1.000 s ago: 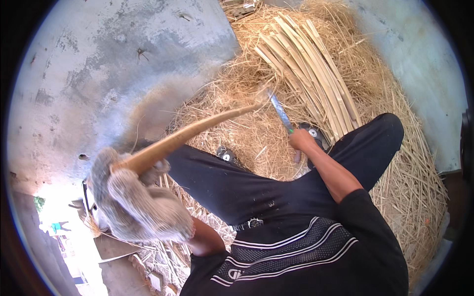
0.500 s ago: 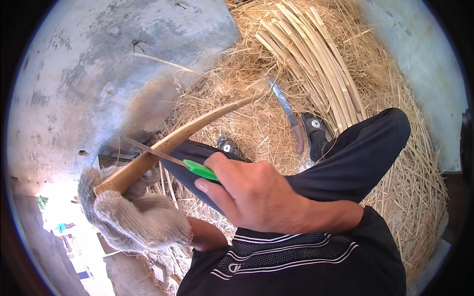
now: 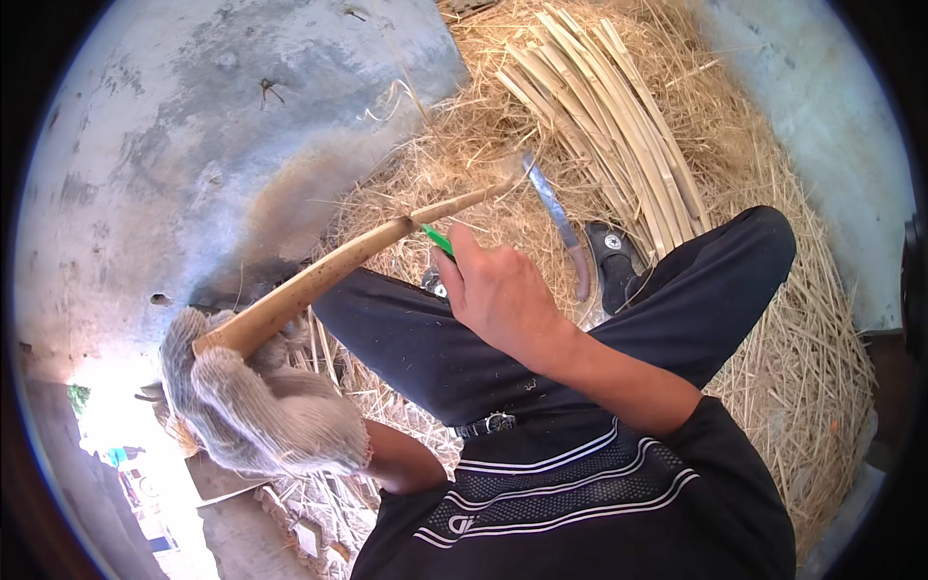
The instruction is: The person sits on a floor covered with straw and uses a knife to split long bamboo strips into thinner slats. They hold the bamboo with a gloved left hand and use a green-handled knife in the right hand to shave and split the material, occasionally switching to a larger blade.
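Note:
My left hand (image 3: 261, 396), in a thick grey-white knitted glove, is closed round the near end of a long flat bamboo strip (image 3: 329, 278). The strip slants up and away to the right, its far end over the straw. In my bare right hand (image 3: 503, 295) is a green-handled knife (image 3: 438, 239), gripped with the fingers wrapped round its handle. It meets the strip past its middle; most of the blade is hidden or seen edge-on there.
A bundle of split bamboo strips (image 3: 619, 116) lies at the far right on straw and shavings (image 3: 793, 425). A large knife with a brown handle (image 3: 559, 208) rests near my shoe (image 3: 611, 253). Rough plastered walls (image 3: 174, 145) stand at left and right.
My right hand has moved the knife away from me along the strip, toward its far end. A thin curled shaving now hangs in the air by the wall. My left hand has barely shifted.

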The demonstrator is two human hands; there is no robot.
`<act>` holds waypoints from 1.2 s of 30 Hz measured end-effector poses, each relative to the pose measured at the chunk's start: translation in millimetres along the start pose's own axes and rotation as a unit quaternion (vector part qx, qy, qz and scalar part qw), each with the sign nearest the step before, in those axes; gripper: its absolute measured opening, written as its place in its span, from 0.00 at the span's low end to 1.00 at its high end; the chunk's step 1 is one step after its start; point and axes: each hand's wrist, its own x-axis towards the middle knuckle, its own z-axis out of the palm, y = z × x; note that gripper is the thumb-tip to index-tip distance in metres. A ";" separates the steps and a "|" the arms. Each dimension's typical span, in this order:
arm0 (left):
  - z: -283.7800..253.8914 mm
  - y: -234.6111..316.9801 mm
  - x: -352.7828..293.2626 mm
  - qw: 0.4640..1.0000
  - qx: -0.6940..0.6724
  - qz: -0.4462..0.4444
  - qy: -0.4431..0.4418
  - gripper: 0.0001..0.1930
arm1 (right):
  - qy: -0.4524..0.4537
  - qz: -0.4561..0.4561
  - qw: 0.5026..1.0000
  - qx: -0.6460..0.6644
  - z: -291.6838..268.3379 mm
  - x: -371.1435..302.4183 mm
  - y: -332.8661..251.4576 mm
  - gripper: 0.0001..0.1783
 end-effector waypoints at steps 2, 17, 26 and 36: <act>3.1 6.0 3.2 0.999 0.052 -0.015 0.010 0.20 | -0.026 0.026 0.999 -0.007 -4.3 5.9 -0.1 0.12; -23.5 -20.1 22.3 0.972 0.119 0.177 -0.094 0.19 | -0.106 0.058 0.986 -0.119 30.0 13.6 75.0 0.15; -11.1 -3.8 8.1 0.997 0.019 -0.058 -0.052 0.23 | -0.140 0.216 0.964 -0.064 8.3 -18.6 117.3 0.20; -3.9 -5.7 9.7 0.996 -0.009 -0.022 -0.091 0.26 | -0.187 0.030 0.970 0.152 -113.8 -32.1 -22.7 0.14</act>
